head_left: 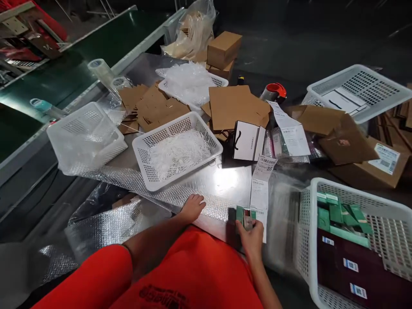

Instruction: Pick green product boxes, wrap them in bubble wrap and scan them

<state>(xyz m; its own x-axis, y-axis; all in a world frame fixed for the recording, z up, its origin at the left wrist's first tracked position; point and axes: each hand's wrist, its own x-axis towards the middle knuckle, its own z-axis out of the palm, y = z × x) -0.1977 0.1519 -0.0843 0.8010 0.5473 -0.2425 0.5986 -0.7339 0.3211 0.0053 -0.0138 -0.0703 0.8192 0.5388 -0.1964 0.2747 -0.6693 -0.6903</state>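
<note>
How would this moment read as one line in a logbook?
Left hand: at bubble wrap, nothing held | Right hand: holding small green packaging by printed paper strip | Ahead: white basket, shredded paper inside

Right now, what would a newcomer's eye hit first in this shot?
Probably the bright red-orange shirt at bottom centre. Then the white basket of white shreds mid-table, and green boxes in another basket at lower right. Near bottom centre, the right hand holds green packaging.
</note>
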